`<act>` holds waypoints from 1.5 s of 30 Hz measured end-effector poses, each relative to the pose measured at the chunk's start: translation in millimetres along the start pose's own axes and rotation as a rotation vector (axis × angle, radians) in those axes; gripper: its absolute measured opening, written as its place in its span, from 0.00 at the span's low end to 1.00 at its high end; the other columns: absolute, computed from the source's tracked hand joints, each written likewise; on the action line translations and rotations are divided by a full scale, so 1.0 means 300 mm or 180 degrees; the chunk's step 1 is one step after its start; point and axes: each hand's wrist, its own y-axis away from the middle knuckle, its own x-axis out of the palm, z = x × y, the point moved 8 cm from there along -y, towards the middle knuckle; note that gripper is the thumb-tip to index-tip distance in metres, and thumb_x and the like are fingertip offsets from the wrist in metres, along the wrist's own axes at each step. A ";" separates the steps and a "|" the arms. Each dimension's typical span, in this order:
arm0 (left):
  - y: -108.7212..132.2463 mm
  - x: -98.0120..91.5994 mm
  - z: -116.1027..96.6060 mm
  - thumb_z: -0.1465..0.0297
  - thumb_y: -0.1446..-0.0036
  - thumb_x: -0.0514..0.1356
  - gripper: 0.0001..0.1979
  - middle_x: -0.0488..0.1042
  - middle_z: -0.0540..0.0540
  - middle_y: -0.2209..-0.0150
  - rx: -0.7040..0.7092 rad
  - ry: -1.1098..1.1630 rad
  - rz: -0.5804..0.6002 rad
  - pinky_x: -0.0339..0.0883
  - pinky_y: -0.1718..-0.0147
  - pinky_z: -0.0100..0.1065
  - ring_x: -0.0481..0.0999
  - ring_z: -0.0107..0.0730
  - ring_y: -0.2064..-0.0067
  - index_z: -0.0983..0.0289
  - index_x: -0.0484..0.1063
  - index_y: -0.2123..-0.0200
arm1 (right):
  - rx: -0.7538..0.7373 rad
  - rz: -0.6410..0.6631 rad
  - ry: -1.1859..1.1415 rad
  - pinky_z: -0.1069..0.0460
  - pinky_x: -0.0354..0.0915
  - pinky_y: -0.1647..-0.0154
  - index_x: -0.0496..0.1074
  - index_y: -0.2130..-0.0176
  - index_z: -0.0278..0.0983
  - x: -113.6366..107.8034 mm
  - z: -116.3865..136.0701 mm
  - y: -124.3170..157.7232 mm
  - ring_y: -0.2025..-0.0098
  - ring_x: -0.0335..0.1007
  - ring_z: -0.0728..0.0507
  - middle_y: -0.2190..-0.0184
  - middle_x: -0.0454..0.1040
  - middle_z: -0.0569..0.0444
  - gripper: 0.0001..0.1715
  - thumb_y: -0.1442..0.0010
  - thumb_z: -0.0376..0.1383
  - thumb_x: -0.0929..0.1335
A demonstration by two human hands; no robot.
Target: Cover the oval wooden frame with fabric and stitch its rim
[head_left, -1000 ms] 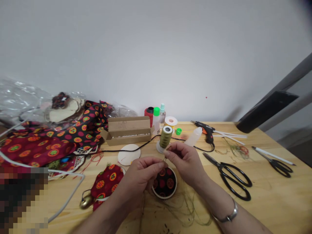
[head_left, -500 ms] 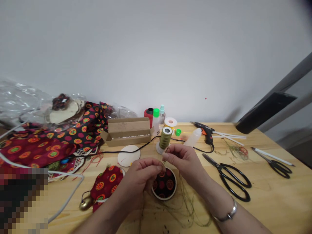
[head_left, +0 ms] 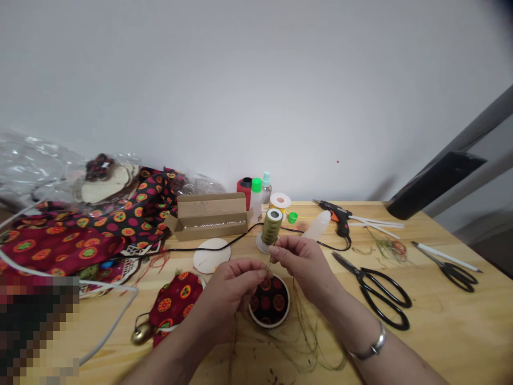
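Observation:
My left hand (head_left: pixel 236 283) pinches thin olive thread (head_left: pixel 269 264) between thumb and fingertips, at the left edge of a round dark patterned piece (head_left: pixel 269 302) with a pale rim. Just right of it and slightly higher, my right hand (head_left: pixel 300 262) pinches the same thread; the fingertips are close but apart. Loose loops of thread (head_left: pixel 315 342) trail on the wooden table below my right wrist. Behind my hands stands an olive thread spool (head_left: pixel 272 227). Red patterned fabric (head_left: pixel 180 297) lies left of my left hand, beside a brass bell (head_left: pixel 141 331).
Large black scissors (head_left: pixel 377 286) lie right of my right forearm, with smaller scissors (head_left: pixel 455 271) farther right. A glue gun (head_left: pixel 339 214), a white bottle (head_left: pixel 317 227) and an open cardboard box (head_left: pixel 212 222) are behind. Patterned cloth (head_left: pixel 72 235) covers the left side.
My right hand has shifted very slightly, its fingertips still near my left ones. Both hands keep their pinch on the thread.

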 end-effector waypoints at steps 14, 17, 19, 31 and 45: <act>-0.004 -0.009 -0.005 0.67 0.57 0.65 0.09 0.62 0.45 0.85 0.0108 0.0079 -0.0014 0.43 0.85 0.24 0.54 0.17 0.85 0.66 0.74 0.74 | -0.0196 -0.0002 0.0266 0.56 0.51 0.80 0.68 0.77 0.35 0.005 0.019 0.003 0.82 0.50 0.53 0.85 0.60 0.62 0.09 0.48 0.35 0.66; -0.001 -0.001 -0.003 0.66 0.56 0.65 0.09 0.64 0.45 0.84 0.0109 0.0049 0.0003 0.44 0.84 0.24 0.56 0.18 0.84 0.66 0.75 0.73 | -0.0195 -0.0080 0.0137 0.57 0.50 0.80 0.67 0.77 0.35 0.006 0.021 0.012 0.82 0.49 0.53 0.85 0.60 0.62 0.09 0.47 0.36 0.66; 0.002 0.006 -0.006 0.65 0.57 0.65 0.10 0.66 0.46 0.84 0.0112 0.0027 0.0001 0.46 0.84 0.24 0.58 0.18 0.84 0.66 0.75 0.73 | -0.0193 -0.0113 0.0023 0.57 0.50 0.81 0.67 0.77 0.35 0.005 0.022 0.017 0.82 0.49 0.54 0.84 0.62 0.61 0.09 0.47 0.36 0.67; 0.003 0.011 -0.007 0.66 0.55 0.65 0.08 0.66 0.46 0.83 0.0174 0.0033 -0.0004 0.44 0.84 0.23 0.56 0.16 0.84 0.65 0.76 0.73 | -0.0296 -0.0146 0.0080 0.57 0.51 0.80 0.68 0.78 0.34 -0.008 0.034 0.012 0.82 0.51 0.54 0.84 0.62 0.62 0.09 0.49 0.34 0.68; 0.016 -0.017 -0.111 0.68 0.50 0.60 0.06 0.64 0.56 0.47 0.1194 -0.1282 -0.0313 0.52 0.47 0.39 0.60 0.44 0.43 0.62 0.77 0.72 | -0.0436 0.0063 0.0021 0.56 0.58 0.72 0.68 0.76 0.35 0.000 0.038 0.013 0.76 0.61 0.51 0.79 0.68 0.59 0.05 0.50 0.33 0.68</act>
